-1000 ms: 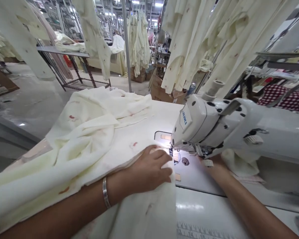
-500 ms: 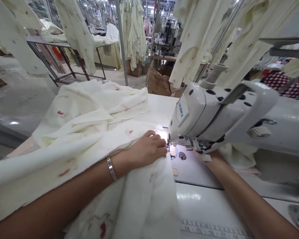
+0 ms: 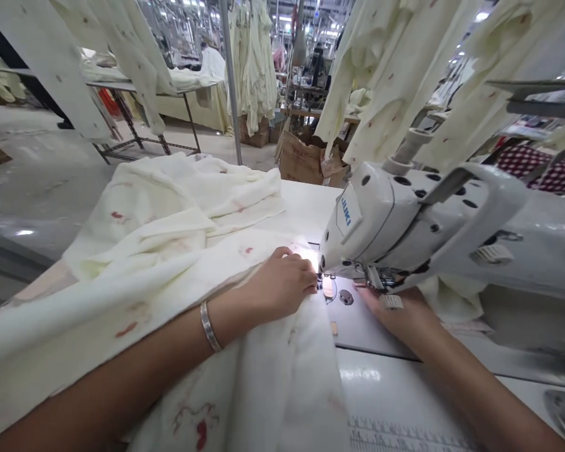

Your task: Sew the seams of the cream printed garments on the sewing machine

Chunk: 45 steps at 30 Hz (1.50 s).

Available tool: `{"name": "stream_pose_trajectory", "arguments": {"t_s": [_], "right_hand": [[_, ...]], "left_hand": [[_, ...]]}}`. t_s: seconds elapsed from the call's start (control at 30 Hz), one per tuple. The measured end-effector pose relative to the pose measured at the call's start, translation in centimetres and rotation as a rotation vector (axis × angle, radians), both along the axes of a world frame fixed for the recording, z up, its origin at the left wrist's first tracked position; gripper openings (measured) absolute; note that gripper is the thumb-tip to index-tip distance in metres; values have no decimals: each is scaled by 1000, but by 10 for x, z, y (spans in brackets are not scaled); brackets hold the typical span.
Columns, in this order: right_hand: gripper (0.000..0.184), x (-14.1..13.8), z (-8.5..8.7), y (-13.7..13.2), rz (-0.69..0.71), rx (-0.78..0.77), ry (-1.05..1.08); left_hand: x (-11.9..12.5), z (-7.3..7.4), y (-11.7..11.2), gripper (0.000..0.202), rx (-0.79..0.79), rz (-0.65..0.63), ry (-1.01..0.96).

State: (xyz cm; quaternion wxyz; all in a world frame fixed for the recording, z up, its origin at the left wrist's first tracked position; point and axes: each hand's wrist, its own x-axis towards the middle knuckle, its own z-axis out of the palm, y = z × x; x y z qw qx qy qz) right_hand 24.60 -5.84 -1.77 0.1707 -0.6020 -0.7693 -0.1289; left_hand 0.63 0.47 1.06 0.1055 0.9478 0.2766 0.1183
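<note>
My left hand [image 3: 277, 282] lies on a cream fabric [image 3: 169, 251] with small red prints, fingers curled and pressed on the cloth's edge right beside the needle area [image 3: 322, 279] of a white sewing machine [image 3: 405, 220]. A silver bangle [image 3: 210, 326] circles that wrist. My right hand [image 3: 395, 314] rests on the machine bed under the machine's arm, its fingers mostly hidden by the machine head. The fabric spreads left across the table and drapes toward me over the front edge.
The white machine table [image 3: 395, 389] has a ruler printed at its front edge. Cream garments [image 3: 381, 69] hang overhead. A cardboard box [image 3: 306, 160] and a metal pole [image 3: 230, 81] stand behind the table, and a metal-framed table [image 3: 136, 94] with more cloth is at the far left.
My left hand slid forward with the fabric edge toward the needle. My right hand drew back a little, so more of it shows from under the machine head.
</note>
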Motion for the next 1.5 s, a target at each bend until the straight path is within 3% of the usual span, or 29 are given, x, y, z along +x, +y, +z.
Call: {"name": "stream_pose_trajectory", "arguments": {"t_s": [0.07,0.2,0.27,0.47,0.53,0.63,0.7,0.77,0.83,0.93,1.0,1.07,1.2,1.33,1.5], "right_hand": [[24,-16,9,-17,111,7,-3],[19,-47,20,-52,511,-5,89],[19,-57,22,-62,597,-24,99],[18,-55,21,-61,561,-13,46],[18,-49,21,-54,467,-8,11],[20,-39,22,-38,329,36,-102],[21,-36,23,-29,330,93,-131],[20,-35,23,-24,359,110,-102],[17,-37,22,-23,370,68,-61],[17,-41,21,-26,438,37,-6],[17,-46,21,-28,520,-4,58],[17,-51,22,-29,575,-102,130],[19,-57,24,-30,588,-212,202],[20,-56,24,-31,586,-228,188],[14,-67,20,-28,415,-144,138]], "left_hand": [[0,1,-4,19,-32,26,12],[-1,-7,-10,13,-47,65,14],[-2,-12,-14,12,-32,75,0],[-4,-19,-17,29,3,128,-4],[0,-19,0,31,43,129,-17],[15,-16,43,30,89,102,-28],[26,-8,68,27,92,108,-30],[32,2,76,22,86,155,-33],[28,14,59,16,82,214,-39],[6,23,-2,14,24,246,-76],[-11,20,-42,27,-88,158,-112],[-23,12,-65,35,-129,123,-106],[-32,3,-62,27,-108,162,-84],[-33,13,-51,17,-149,167,-85],[-30,10,-57,25,-182,262,-193]]}}
